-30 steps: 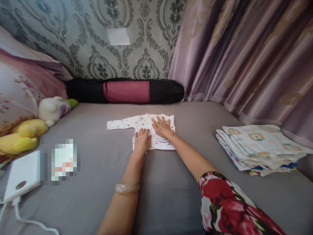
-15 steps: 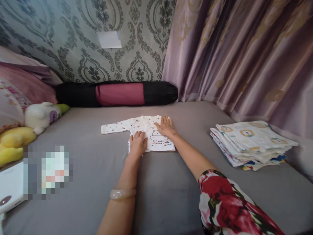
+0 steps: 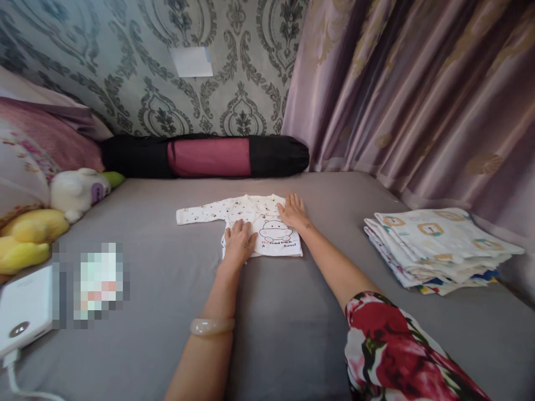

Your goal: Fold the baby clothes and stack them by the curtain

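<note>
A small white baby shirt (image 3: 273,231) lies flat on the grey bed sheet (image 3: 159,312), its front printed with a cartoon animal and lettering. One long sleeve stretches out to the left; the other does not show, with my right hand over that side. My left hand (image 3: 240,242) lies flat on the left side of the shirt body, fingers pointing away from me. At the upper right shoulder of the shirt, my right hand (image 3: 293,213) rests with fingers extended. Neither hand grips the cloth.
To the right sits a stack of folded printed cloths (image 3: 443,239). A black and maroon roll bag (image 3: 209,157) lies along the wall. On the left are plush toys (image 3: 73,192), a white power bank (image 3: 27,309) with a cable, and a blurred-out item (image 3: 99,281).
My right hand has slid slightly to the right along the shirt's shoulder, uncovering more of the cartoon print. My left hand stays on the shirt. The whole view has shifted a little.
</note>
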`<state>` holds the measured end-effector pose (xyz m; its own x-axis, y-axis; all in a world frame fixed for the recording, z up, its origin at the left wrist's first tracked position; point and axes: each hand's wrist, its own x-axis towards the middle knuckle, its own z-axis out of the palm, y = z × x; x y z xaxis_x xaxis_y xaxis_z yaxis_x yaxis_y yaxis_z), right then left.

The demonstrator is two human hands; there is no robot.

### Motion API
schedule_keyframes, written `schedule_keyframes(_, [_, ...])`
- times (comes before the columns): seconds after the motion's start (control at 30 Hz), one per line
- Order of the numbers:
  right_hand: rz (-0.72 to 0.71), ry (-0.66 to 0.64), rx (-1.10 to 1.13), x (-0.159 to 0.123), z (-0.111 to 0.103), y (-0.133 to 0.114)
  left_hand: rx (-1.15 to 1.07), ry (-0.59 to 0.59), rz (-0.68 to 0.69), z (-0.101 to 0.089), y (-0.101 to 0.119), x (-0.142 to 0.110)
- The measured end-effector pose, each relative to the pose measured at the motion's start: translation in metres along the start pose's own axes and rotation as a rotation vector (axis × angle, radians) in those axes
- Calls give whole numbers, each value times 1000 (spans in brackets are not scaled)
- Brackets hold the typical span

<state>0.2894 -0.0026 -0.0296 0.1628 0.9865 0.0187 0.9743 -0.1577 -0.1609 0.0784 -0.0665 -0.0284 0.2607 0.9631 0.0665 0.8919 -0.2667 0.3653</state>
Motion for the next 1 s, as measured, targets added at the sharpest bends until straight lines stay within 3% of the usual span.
schedule_keyframes(0.2, [8,-26,17,2,8,6,10,-47,8,0,0,0])
schedule_keyframes(0.37, [15,-74,1,7,-1,6,6,-32,18,-2,1,-1])
schedule_keyframes(0.5, [-36,-54,-15,10,-6,-11,-7,9,2,-4,3,-1])
schedule_keyframes(0.7, [-87,-130,32,10,5,-41,-36,13,30,0,-2,0])
schedule_keyframes(1.0, [-63,-189,31,11,1,-46,-88,40,42,1,-2,2])
